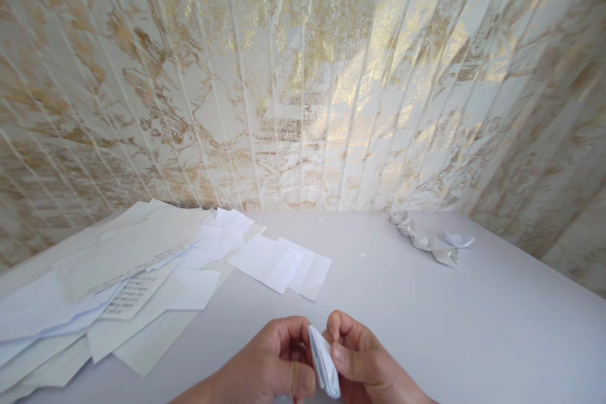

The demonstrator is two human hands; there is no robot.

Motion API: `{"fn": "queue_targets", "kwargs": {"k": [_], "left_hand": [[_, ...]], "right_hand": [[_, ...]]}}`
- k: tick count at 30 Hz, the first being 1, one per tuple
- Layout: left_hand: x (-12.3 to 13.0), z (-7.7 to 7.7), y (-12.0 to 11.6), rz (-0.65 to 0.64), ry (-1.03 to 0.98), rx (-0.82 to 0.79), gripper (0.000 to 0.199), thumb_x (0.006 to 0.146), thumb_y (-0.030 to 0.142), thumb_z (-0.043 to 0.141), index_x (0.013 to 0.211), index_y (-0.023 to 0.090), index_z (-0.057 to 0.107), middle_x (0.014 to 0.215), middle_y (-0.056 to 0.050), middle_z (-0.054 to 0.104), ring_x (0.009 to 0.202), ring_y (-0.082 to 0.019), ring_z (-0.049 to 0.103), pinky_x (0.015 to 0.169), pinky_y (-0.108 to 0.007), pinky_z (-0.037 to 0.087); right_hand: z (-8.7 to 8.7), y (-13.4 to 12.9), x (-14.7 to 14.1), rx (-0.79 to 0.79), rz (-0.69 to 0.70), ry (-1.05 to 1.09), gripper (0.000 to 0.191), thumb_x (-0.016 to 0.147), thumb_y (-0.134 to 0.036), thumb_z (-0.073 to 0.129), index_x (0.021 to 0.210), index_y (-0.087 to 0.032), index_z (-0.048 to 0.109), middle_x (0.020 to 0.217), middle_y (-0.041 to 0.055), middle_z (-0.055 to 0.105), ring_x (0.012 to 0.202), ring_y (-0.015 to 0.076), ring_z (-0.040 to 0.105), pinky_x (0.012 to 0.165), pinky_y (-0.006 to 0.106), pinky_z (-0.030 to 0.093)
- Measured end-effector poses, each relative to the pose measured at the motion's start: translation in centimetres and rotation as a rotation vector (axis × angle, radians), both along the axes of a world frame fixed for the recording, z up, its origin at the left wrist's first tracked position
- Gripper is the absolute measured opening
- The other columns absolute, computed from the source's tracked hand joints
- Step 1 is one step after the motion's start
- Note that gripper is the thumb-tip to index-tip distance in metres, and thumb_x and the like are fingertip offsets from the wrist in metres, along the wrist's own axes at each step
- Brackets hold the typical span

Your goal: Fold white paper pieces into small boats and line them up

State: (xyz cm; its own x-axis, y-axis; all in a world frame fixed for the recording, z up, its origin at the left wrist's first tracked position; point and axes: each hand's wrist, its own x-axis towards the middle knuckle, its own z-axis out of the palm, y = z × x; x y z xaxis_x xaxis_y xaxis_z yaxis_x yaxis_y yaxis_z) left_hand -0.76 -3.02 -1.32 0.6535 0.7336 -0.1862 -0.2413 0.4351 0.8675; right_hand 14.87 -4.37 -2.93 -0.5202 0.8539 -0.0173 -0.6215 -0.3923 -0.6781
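Between my hands, just above the near part of the table, is a small piece of folded white paper [324,363], its layers showing along the left edge. My left hand [279,360] grips it from the left, thumb low and curled fingers behind. From the right, the thumb and fingers of my right hand [362,356] pinch its other side. The fingertips behind the paper are partly hidden. Small white paper sheets [279,265] lie flat on the table beyond my hands, overlapping one another.
A spread pile of white paper [137,265], some sheets printed, covers the left of the white table [426,341]. Several folded paper pieces [421,240] sit at the back right, beside another folded piece [458,239]. Behind the table hangs a gold-patterned curtain [303,88].
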Motion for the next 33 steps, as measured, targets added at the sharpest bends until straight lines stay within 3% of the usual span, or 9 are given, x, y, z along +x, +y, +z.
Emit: {"fn": "queue_targets", "kwargs": {"k": [4, 7, 15, 22, 25, 28, 33], "left_hand": [[0.2, 0.8, -0.3, 0.060, 0.058, -0.059, 0.042, 0.052, 0.045, 0.079, 0.065, 0.013, 0.055, 0.052, 0.004, 0.047, 0.044, -0.005, 0.037, 0.042, -0.019, 0.018], [0.2, 1.3, -0.4, 0.032, 0.058, -0.106, 0.042, 0.054, 0.045, 0.078, 0.068, 0.013, 0.055, 0.053, 0.003, 0.049, 0.040, -0.003, 0.035, 0.040, -0.020, 0.014], [0.0, 0.1, -0.2, 0.066, -0.037, -0.149, 0.035, 0.058, 0.037, 0.078, 0.066, 0.014, 0.053, 0.051, 0.004, 0.047, 0.039, -0.003, 0.034, 0.038, -0.021, 0.010], [0.2, 0.4, -0.1, 0.147, -0.083, -0.169, 0.039, 0.056, 0.036, 0.080, 0.078, 0.019, 0.052, 0.048, 0.010, 0.040, 0.038, -0.003, 0.031, 0.038, -0.019, 0.011], [0.2, 0.4, -0.1, 0.147, -0.111, -0.114, 0.047, 0.052, 0.030, 0.082, 0.087, 0.022, 0.051, 0.057, 0.008, 0.048, 0.048, -0.005, 0.039, 0.044, -0.018, 0.022], [0.2, 0.0, -0.1, 0.139, -0.120, 0.046, 0.056, 0.046, 0.024, 0.084, 0.092, 0.023, 0.052, 0.070, 0.005, 0.054, 0.064, -0.009, 0.046, 0.055, -0.020, 0.029], [0.1, -0.7, 0.0, 0.183, -0.025, 0.201, 0.039, 0.054, 0.021, 0.079, 0.087, 0.022, 0.059, 0.070, 0.004, 0.052, 0.067, -0.011, 0.045, 0.061, -0.022, 0.031]], "right_hand": [[0.4, -0.2, 0.2, -0.017, -0.001, 0.005, 0.035, 0.057, -0.030, 0.081, 0.069, -0.018, 0.050, 0.058, -0.0033, 0.056, 0.054, 0.0117, 0.054, 0.052, 0.022, 0.036], [0.7, -0.2, 0.2, -0.021, -0.019, -0.007, 0.033, 0.059, -0.030, 0.080, 0.070, -0.017, 0.051, 0.057, -0.0038, 0.055, 0.051, 0.0092, 0.051, 0.050, 0.020, 0.032], [1.1, -0.2, 0.2, 0.167, -0.029, -0.136, 0.036, 0.056, -0.028, 0.081, 0.077, -0.015, 0.055, 0.067, 0.0011, 0.061, 0.057, 0.0102, 0.054, 0.054, 0.022, 0.032], [1.2, -0.2, 0.2, 0.115, -0.086, -0.103, 0.032, 0.058, -0.028, 0.080, 0.072, -0.017, 0.054, 0.064, -0.0011, 0.061, 0.059, 0.0098, 0.053, 0.057, 0.022, 0.032], [1.7, -0.2, 0.3, 0.062, -0.117, -0.106, 0.029, 0.058, -0.027, 0.080, 0.070, -0.016, 0.055, 0.065, -0.0004, 0.062, 0.060, 0.0105, 0.053, 0.060, 0.023, 0.034], [1.8, -0.3, 0.4, 0.045, -0.143, -0.135, 0.025, 0.059, -0.027, 0.079, 0.069, -0.016, 0.058, 0.064, 0.0002, 0.062, 0.062, 0.0121, 0.054, 0.064, 0.025, 0.035], [0.7, -0.2, 0.3, 0.089, -0.214, -0.202, 0.028, 0.055, -0.029, 0.081, 0.069, -0.016, 0.060, 0.066, 0.0006, 0.062, 0.062, 0.0126, 0.052, 0.059, 0.024, 0.033]]}}
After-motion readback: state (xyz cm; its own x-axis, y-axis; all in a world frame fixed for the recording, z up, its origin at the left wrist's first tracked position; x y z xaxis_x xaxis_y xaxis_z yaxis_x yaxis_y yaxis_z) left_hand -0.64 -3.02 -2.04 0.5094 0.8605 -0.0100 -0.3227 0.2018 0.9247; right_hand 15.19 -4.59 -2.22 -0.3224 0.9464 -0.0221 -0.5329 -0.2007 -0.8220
